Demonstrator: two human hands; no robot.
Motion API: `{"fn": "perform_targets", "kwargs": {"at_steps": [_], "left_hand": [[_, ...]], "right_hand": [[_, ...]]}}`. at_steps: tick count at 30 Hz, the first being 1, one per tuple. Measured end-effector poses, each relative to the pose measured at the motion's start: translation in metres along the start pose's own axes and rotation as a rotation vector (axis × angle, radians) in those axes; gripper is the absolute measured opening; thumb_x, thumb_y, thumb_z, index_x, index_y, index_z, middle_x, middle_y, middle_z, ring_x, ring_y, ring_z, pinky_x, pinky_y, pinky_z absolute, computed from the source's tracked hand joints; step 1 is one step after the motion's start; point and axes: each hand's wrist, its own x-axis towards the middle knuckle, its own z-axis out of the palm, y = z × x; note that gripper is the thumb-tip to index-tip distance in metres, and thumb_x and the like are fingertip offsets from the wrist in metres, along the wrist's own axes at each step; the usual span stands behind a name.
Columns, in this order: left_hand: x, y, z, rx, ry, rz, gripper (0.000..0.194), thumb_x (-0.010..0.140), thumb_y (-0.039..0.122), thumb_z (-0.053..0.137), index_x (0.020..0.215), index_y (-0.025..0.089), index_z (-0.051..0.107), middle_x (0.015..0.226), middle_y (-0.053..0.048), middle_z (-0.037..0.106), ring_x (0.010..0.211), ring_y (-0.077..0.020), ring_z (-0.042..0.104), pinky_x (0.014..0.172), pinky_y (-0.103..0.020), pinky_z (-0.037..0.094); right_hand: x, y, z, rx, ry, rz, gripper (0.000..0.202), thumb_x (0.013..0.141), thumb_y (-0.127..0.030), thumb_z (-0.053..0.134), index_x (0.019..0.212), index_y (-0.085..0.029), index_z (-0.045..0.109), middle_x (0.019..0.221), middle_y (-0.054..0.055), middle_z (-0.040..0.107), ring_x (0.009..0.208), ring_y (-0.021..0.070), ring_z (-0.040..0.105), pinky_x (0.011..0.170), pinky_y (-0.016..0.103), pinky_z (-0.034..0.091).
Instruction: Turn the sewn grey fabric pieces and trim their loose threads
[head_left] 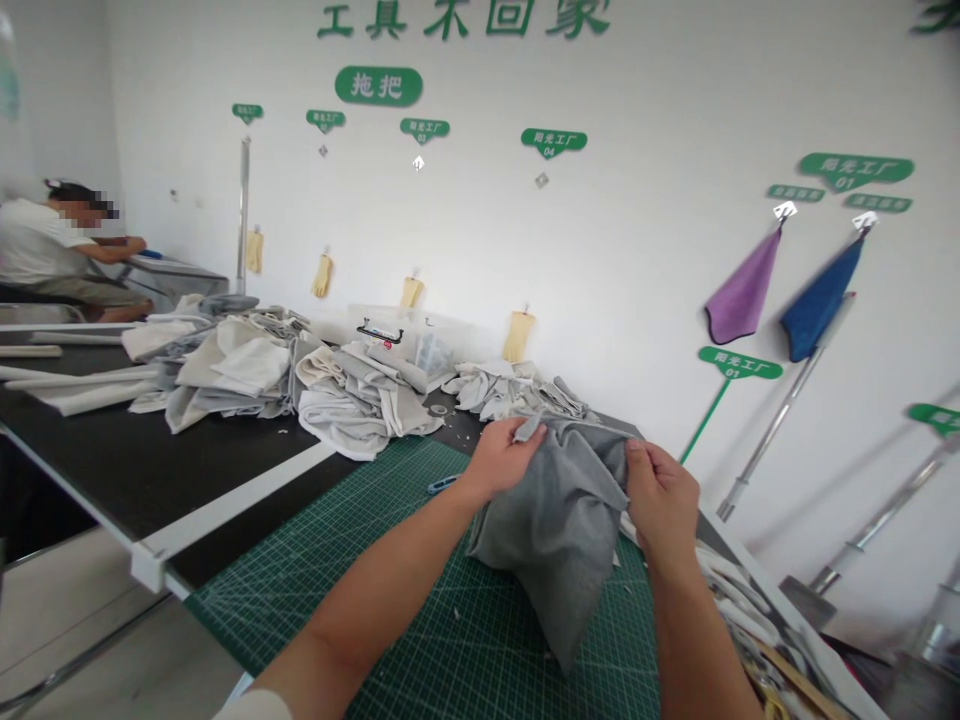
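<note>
A piece of grey fabric (559,540) hangs between my two hands above a green cutting mat (360,590). My left hand (504,458) pinches its upper left edge, where a small flap sticks up by the thumb. At the upper right edge, my right hand (664,495) grips the cloth between thumb and fingers. The fabric sags in folds, and one corner points down toward the mat. Just left of the cloth lies a blue utility knife (444,485), partly hidden by my left forearm.
Piles of grey and white fabric (232,370) cover the table's far side, near a clear plastic box (405,335). A white rail (240,500) crosses the black tabletop. Long tools and strips (780,660) lie at the right edge. Another person (45,245) sits far left.
</note>
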Motion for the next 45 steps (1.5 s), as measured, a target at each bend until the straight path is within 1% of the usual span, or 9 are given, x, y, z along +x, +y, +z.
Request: {"fn": "perform_targets", "kwargs": {"at_steps": [3, 9, 13, 16, 22, 28, 34, 40, 45], "left_hand": [[0.003, 0.005, -0.005, -0.134, -0.003, -0.034, 0.038, 0.083, 0.046, 0.049, 0.073, 0.012, 0.063, 0.067, 0.0, 0.06, 0.066, -0.0121, 0.052, 0.065, -0.023, 0.041], [0.001, 0.003, -0.024, -0.388, -0.21, -0.295, 0.04, 0.08, 0.047, 0.054, 0.09, 0.01, 0.067, 0.081, -0.005, 0.068, 0.083, -0.0178, 0.06, 0.079, -0.03, 0.046], [0.006, -0.011, -0.032, -0.473, -0.134, -0.459, 0.044, 0.073, 0.049, 0.061, 0.093, 0.011, 0.067, 0.079, -0.006, 0.069, 0.078, -0.019, 0.063, 0.077, -0.032, 0.049], [0.008, -0.016, -0.031, -0.499, -0.081, -0.518, 0.046, 0.073, 0.053, 0.059, 0.09, 0.012, 0.067, 0.075, -0.005, 0.069, 0.074, -0.0177, 0.064, 0.074, -0.03, 0.049], [0.014, 0.001, -0.03, -0.504, 0.024, -0.482, 0.044, 0.071, 0.055, 0.06, 0.082, 0.013, 0.068, 0.073, -0.003, 0.069, 0.071, -0.0167, 0.062, 0.071, -0.029, 0.047], [0.024, 0.02, -0.026, -0.557, 0.239, -0.317, 0.042, 0.067, 0.053, 0.064, 0.083, 0.015, 0.069, 0.08, -0.004, 0.07, 0.084, -0.0189, 0.062, 0.085, -0.03, 0.042], [0.034, 0.031, -0.032, -0.492, 0.173, -0.266, 0.041, 0.069, 0.056, 0.06, 0.077, 0.016, 0.068, 0.075, -0.003, 0.069, 0.079, -0.019, 0.062, 0.08, -0.028, 0.044], [0.047, 0.027, -0.043, -0.262, 0.167, -0.213, 0.048, 0.072, 0.06, 0.053, 0.074, 0.014, 0.065, 0.07, -0.003, 0.065, 0.077, -0.0201, 0.059, 0.074, -0.029, 0.043], [0.049, 0.028, -0.045, -0.19, 0.059, -0.204, 0.05, 0.075, 0.061, 0.047, 0.072, 0.014, 0.063, 0.07, -0.004, 0.064, 0.073, -0.0199, 0.057, 0.071, -0.029, 0.042]], "right_hand": [[-0.002, 0.009, -0.003, 0.087, -0.115, 0.031, 0.039, 0.082, -0.05, 0.048, 0.084, -0.015, 0.066, 0.059, 0.0, 0.057, 0.058, 0.0145, 0.05, 0.055, 0.024, 0.037], [-0.005, 0.027, -0.012, 0.131, -0.339, 0.022, 0.038, 0.082, -0.048, 0.048, 0.09, -0.014, 0.065, 0.067, 0.001, 0.061, 0.061, 0.0149, 0.052, 0.055, 0.024, 0.039], [-0.002, 0.024, -0.019, 0.033, -0.571, -0.049, 0.033, 0.084, -0.042, 0.045, 0.096, -0.018, 0.063, 0.077, 0.002, 0.064, 0.073, 0.0177, 0.057, 0.066, 0.026, 0.042], [-0.002, 0.018, -0.025, -0.079, -0.677, -0.112, 0.029, 0.084, -0.038, 0.043, 0.098, -0.02, 0.062, 0.081, 0.002, 0.065, 0.078, 0.0188, 0.058, 0.07, 0.028, 0.041], [-0.01, 0.015, -0.031, -0.21, -0.783, -0.188, 0.033, 0.075, -0.023, 0.044, 0.104, -0.021, 0.06, 0.091, 0.002, 0.065, 0.083, 0.0192, 0.057, 0.073, 0.028, 0.041], [-0.022, 0.025, -0.023, -0.202, -0.696, -0.213, 0.028, 0.078, -0.024, 0.041, 0.095, -0.021, 0.063, 0.085, 0.002, 0.066, 0.081, 0.0204, 0.059, 0.071, 0.029, 0.042], [-0.029, 0.04, -0.02, -0.178, -0.549, -0.174, 0.036, 0.09, -0.038, 0.032, 0.1, -0.023, 0.063, 0.08, 0.003, 0.066, 0.078, 0.021, 0.06, 0.067, 0.029, 0.042], [-0.026, 0.045, -0.024, -0.274, -0.303, -0.157, 0.039, 0.088, -0.044, 0.035, 0.095, -0.02, 0.064, 0.082, 0.006, 0.067, 0.077, 0.0225, 0.06, 0.064, 0.029, 0.041], [-0.018, 0.04, -0.026, -0.293, -0.194, -0.132, 0.039, 0.086, -0.047, 0.038, 0.085, -0.018, 0.064, 0.074, 0.007, 0.066, 0.072, 0.0221, 0.059, 0.061, 0.029, 0.039]]}}
